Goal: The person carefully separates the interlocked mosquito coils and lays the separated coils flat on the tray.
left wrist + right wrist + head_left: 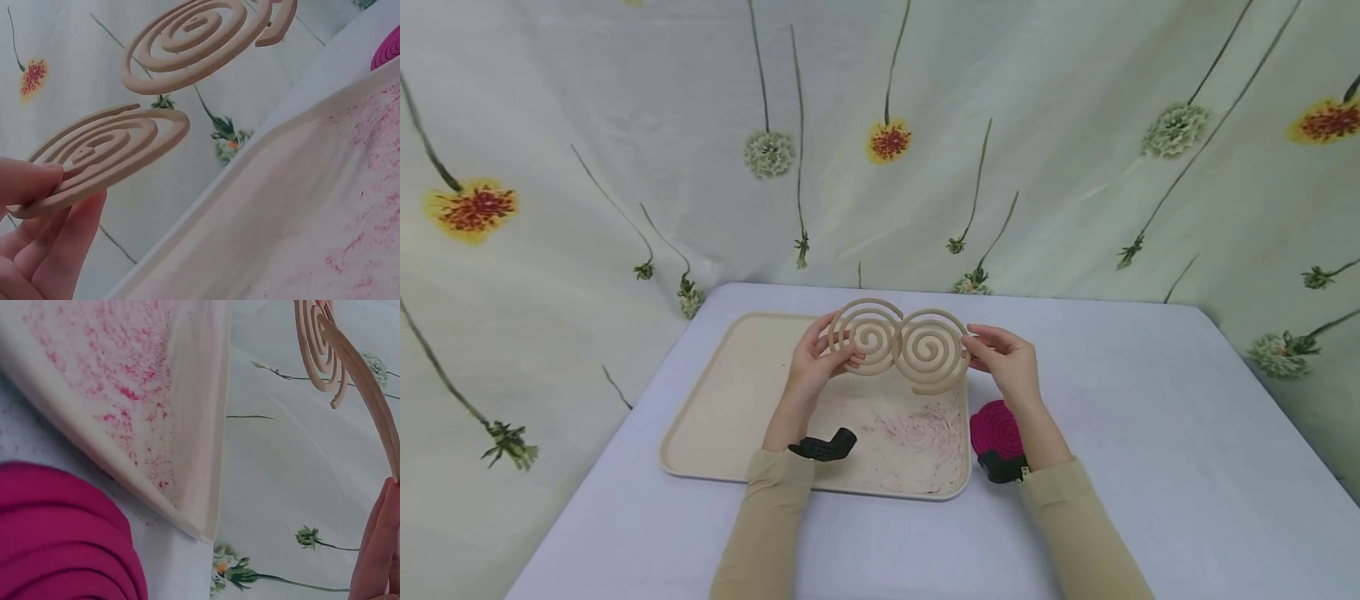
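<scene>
My left hand pinches the outer rim of a beige spiral coil between thumb and fingers. My right hand pinches the rim of a second beige spiral coil, whose loose tail hangs below it. Both coils are held upright above the far part of a beige tray. In the head view their rims seem to meet; the left wrist view shows a gap between the left coil and the right coil. A right fingertip grips the right coil's edge.
A magenta spiral coil lies on the pale table just right of the tray, under my right wrist. Pink dust stains the tray's near right part. A flowered cloth hangs behind and beside the table.
</scene>
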The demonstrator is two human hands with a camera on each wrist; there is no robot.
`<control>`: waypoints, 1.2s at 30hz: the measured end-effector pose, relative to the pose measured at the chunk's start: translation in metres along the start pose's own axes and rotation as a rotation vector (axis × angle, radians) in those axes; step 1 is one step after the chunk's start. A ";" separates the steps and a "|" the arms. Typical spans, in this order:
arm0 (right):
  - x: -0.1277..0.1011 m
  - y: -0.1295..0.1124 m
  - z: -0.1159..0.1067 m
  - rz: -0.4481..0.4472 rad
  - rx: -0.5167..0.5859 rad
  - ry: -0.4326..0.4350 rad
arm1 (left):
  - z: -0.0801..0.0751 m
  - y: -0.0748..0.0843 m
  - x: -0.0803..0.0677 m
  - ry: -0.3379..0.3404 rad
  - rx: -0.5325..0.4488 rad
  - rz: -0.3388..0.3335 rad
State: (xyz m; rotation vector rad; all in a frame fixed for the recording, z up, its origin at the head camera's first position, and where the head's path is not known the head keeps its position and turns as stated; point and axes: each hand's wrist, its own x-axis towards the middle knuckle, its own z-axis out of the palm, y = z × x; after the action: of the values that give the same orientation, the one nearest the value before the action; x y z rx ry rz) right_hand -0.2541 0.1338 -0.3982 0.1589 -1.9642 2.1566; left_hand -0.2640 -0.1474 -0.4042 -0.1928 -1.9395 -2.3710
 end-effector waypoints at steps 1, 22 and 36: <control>0.002 0.003 0.001 0.036 0.008 0.002 | -0.002 -0.003 0.001 0.011 0.009 -0.017; 0.030 0.024 0.010 0.477 -0.021 0.065 | -0.016 -0.028 0.007 0.096 0.105 -0.210; 0.033 0.028 0.010 0.520 -0.024 0.002 | -0.013 -0.026 0.007 0.119 0.221 -0.285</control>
State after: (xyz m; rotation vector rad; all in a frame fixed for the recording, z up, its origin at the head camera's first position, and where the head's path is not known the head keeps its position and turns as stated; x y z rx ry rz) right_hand -0.2931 0.1247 -0.4169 -0.4030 -2.2146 2.4181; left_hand -0.2755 -0.1553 -0.4306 0.2477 -2.2792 -2.2334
